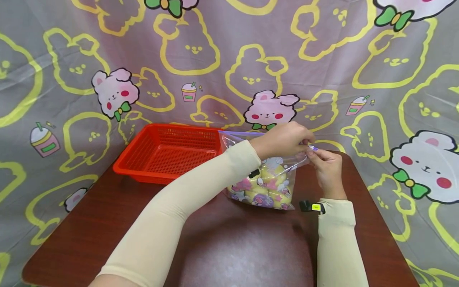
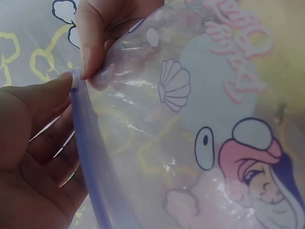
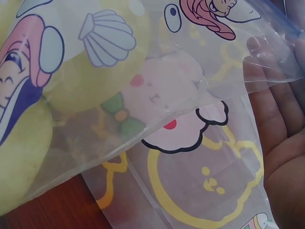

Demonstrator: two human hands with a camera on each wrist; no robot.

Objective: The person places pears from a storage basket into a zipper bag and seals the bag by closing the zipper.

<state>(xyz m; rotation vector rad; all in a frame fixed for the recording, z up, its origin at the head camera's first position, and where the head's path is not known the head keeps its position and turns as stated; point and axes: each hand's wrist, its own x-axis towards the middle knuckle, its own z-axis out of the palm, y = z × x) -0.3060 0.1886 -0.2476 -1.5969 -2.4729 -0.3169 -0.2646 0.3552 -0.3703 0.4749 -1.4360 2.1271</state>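
A clear zip bag (image 1: 258, 183) with a cartoon print and a purple zip edge stands on the table, yellow rounded items (image 1: 276, 175) inside it. At its upper right corner both hands meet. My left hand (image 1: 287, 139) reaches across the top and pinches a small pale slider (image 2: 74, 82) on the purple zip (image 2: 93, 157). Close beside it, my right hand (image 1: 326, 167) pinches the bag's corner between thumb and fingers. In the right wrist view the right hand (image 3: 281, 124) is partly cut off by the frame, and its fingers lie behind the clear film.
A red plastic basket (image 1: 140, 169) sits at the back left of the brown table (image 1: 251, 247), right beside the bag. Behind the table hangs a grey curtain (image 1: 215, 36) with rabbit and bear prints. A small black device (image 1: 312, 207) is strapped at the right wrist.
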